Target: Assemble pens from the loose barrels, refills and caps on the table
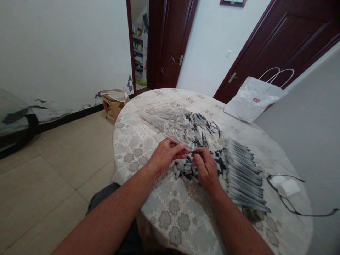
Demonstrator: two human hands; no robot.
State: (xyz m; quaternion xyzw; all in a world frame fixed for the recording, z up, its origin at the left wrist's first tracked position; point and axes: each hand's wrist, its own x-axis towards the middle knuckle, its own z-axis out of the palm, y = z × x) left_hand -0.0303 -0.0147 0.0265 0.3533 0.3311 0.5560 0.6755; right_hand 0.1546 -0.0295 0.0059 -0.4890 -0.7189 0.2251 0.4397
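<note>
My left hand (167,154) is closed around a slim whitish pen (172,139), which slants down to the right over the table. At the pen's lower right end, the thumb and fingers of my right hand (205,168) are pinched together; any small part between them is hidden. Beyond my hands lies a spread of loose white pen barrels (167,118). Thin black pen parts (200,120) lie at its right side. Below and between my hands are short white and black pieces (182,170), partly covered by my fingers.
Right of my hands, many grey-white pens (243,173) lie in a neat stack. Eyeglasses (287,205) and a white wad (289,187) rest near the right edge. A white paper bag (253,99) stands at the back right of the round table with a patterned cloth (174,219). A stool (113,106) is behind.
</note>
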